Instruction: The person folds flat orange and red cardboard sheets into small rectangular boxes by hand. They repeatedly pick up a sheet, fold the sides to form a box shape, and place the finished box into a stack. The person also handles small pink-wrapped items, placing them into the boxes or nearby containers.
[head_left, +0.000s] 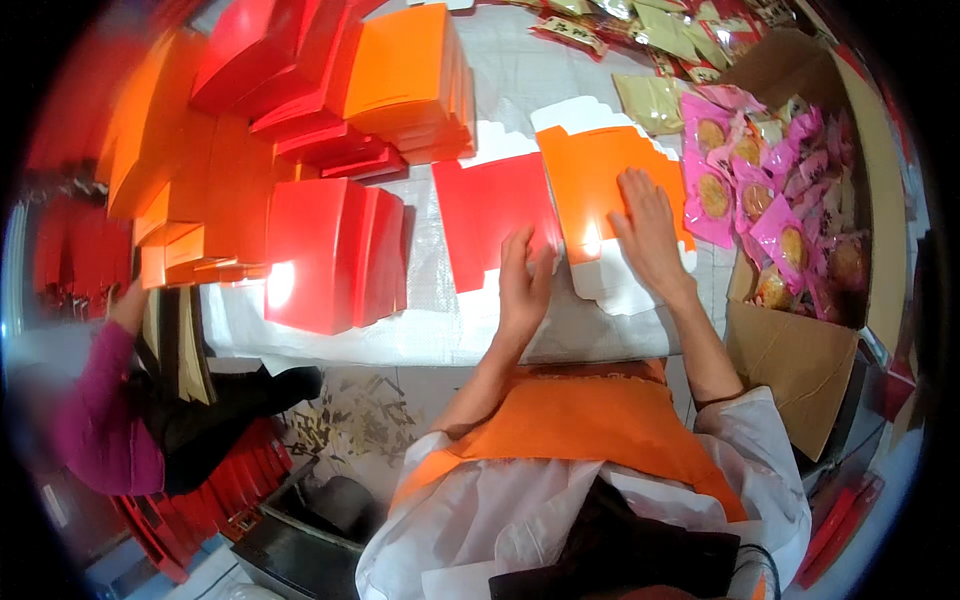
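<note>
The right hand (650,235) lies spread on the orange card (592,180), the left hand (523,285), fingers loosely bent, hides some red card (490,215) on the desk (432,265), and the far packets' (570,34) print looks blurry.

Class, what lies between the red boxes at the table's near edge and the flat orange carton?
Head view: a flat red carton, the left hand at its lower right.

The left one of two head-worn fisheye cameras is looking steeply down from close above the person's orange apron (590,420) and the white-covered table (445,335), facing outward across it, catching the left hand (524,287) and right hand (650,238) near mid-view, while straight edges are bending toward its dark round rim
</note>
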